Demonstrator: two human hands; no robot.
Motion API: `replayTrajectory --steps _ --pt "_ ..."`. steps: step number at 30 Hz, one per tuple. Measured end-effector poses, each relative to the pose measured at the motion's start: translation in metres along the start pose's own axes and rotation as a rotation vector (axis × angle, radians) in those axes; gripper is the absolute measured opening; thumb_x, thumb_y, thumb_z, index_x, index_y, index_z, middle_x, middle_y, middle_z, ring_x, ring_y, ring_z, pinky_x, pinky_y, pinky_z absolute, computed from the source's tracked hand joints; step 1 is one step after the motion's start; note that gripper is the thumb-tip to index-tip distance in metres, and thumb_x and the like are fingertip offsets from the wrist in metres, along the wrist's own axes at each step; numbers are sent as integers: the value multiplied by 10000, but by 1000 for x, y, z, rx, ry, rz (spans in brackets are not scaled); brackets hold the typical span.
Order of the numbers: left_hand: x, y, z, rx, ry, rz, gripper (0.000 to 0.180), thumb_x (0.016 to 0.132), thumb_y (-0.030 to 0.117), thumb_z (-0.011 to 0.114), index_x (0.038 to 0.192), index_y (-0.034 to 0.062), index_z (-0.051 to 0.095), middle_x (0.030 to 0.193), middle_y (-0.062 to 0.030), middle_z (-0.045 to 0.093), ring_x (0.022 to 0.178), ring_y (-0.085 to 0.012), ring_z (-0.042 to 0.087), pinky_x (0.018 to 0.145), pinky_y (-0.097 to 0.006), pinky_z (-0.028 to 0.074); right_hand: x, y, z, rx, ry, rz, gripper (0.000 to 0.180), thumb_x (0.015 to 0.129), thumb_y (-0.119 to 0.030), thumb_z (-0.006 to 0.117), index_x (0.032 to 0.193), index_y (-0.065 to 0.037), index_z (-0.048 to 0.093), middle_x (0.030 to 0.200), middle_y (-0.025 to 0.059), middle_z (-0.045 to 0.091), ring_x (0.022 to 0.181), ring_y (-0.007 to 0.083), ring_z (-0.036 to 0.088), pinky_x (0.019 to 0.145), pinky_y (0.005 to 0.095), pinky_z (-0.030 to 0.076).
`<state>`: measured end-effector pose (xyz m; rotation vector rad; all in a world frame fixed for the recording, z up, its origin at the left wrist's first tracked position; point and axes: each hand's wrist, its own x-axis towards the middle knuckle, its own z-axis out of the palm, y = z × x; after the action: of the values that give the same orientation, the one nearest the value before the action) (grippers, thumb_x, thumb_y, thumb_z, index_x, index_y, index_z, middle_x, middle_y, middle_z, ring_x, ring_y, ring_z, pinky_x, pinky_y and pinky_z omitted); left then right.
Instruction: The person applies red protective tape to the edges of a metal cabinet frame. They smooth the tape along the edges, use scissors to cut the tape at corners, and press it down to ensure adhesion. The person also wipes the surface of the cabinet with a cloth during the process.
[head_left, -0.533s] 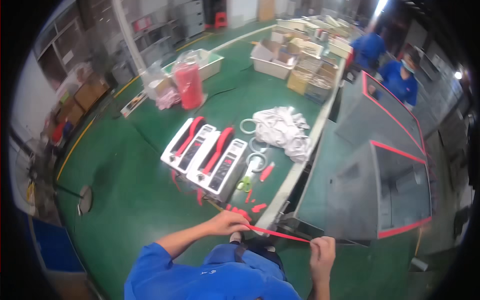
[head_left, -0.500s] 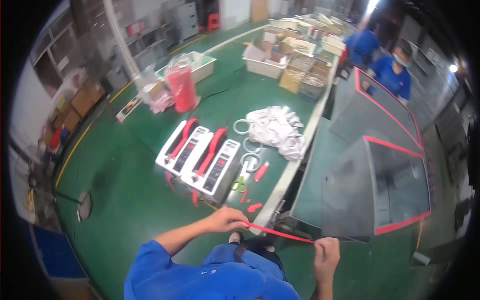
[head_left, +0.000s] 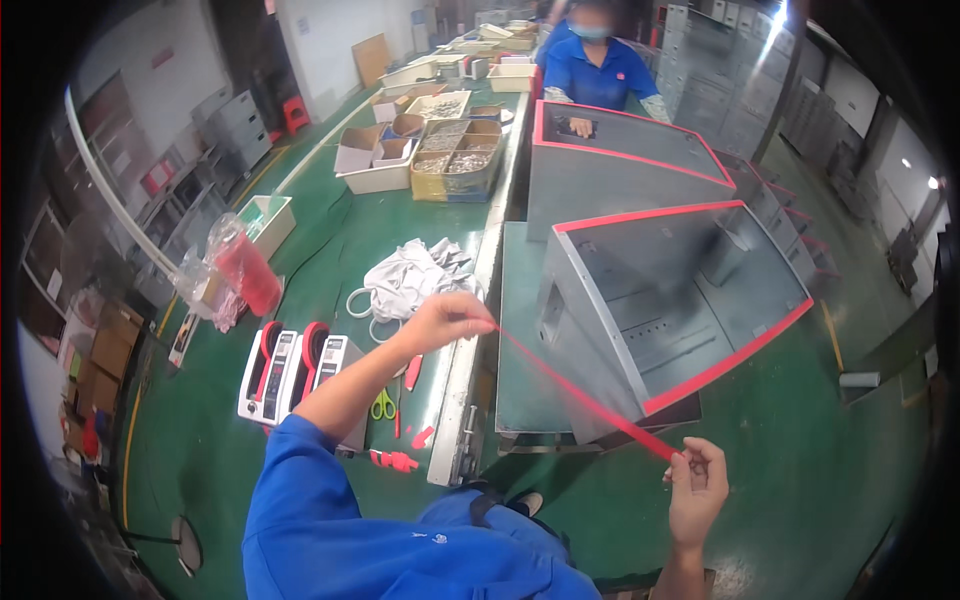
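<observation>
A strip of red tape is stretched between my two hands, slanting down to the right. My left hand pinches its upper end near the close left corner of a grey metal box. At the lower end, my right hand pinches the tape between thumb and fingers, beyond the box's near corner. The strip passes in front of the box's side. Red tape lines the far, right and near edges of the box's open face; its left edge shows bare grey metal. Whether the strip touches the box I cannot tell.
Two white tape dispensers with red rolls stand left, near green-handled scissors and red scraps. White cloth lies behind. A second red-edged box stands beyond, with a co-worker behind it. Parts bins line the bench.
My view has turned right toward the boxes. Both hands have moved up and apart, and the tape between them is now longer and more steeply slanted. The co-worker faces the far box.
</observation>
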<state>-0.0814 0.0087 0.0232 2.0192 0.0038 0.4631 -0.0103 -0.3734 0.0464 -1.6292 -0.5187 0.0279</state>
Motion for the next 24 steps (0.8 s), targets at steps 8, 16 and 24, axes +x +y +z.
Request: replayTrajectory --steps 8,16,24 --pt "77 -1 -10 -521 59 -206 140 765 90 669 847 12 587 695 -48 592 581 -99 547 524 -223 437 30 -17 12 85 30 90 67 842 7 522 891 19 479 748 48 527 630 77 528 561 204 463" --pt "131 -36 -9 -614 95 -261 195 777 122 666 906 3 582 722 -28 600 572 -73 531 521 -184 413 54 -21 27 -22 -37 252 69 846 -58 535 856 3 504 726 43 536 608 80 523 534 209 457" --pt "176 -51 -3 -525 29 -311 202 776 156 664 889 5 592 736 -31 594 623 -70 522 509 -194 397 66 -26 32 -144 -38 496 132 814 -124 580 834 -1 537 698 43 563 593 79 525 510 199 436"
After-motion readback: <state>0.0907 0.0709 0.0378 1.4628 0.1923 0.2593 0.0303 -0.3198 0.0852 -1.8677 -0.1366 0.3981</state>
